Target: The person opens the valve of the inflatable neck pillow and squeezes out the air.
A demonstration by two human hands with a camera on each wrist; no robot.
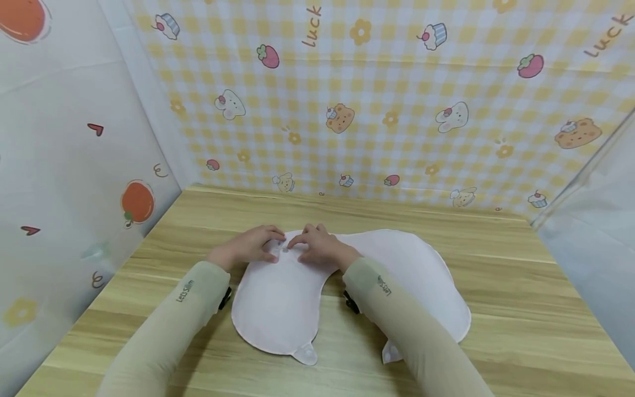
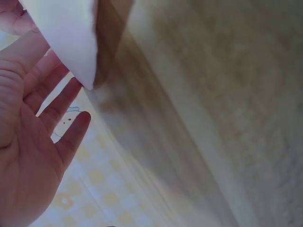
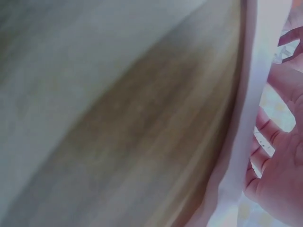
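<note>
The pale curved cushion is laid on the wooden surface, with wood exposed at both sides and in a strip toward the back edge, where a checked cloth is hung. The cushion's left lobe is touched near its top by the left hand and right hand, positioned slightly apart around a small clear fitting; whether it is pinched cannot be told.
</note>
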